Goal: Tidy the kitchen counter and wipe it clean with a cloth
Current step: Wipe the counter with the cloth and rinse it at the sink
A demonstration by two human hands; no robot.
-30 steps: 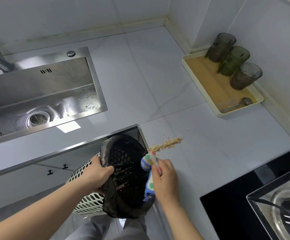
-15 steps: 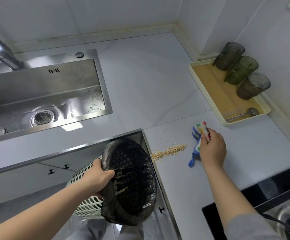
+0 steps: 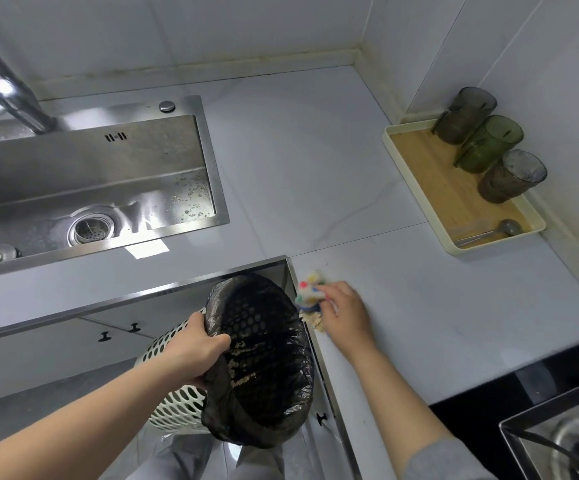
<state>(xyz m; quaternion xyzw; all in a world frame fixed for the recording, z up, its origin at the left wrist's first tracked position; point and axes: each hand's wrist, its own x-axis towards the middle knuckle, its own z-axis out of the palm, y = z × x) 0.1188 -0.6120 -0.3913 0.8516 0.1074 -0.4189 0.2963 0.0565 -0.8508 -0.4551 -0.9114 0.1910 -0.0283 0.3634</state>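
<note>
White tiled walls (image 3: pixel 246 29) meet in a corner (image 3: pixel 358 57) far above the fingers (image 3: pixel 336 289) of the right hand (image 3: pixel 345 311). A shiny steel sink (image 3: pixel 90 174) and tap (image 3: pixel 11 95) sit up to their left. White cupboard doors (image 3: pixel 38 358) with black knobs (image 3: pixel 135 328) are lower left.

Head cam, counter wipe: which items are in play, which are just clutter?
In play: cloth in the right hand; crumbs at the counter edge; lined bin gripped by the left hand.
Lying about: sink; tap; tray holding three tumblers and a spoon; hob.
</note>
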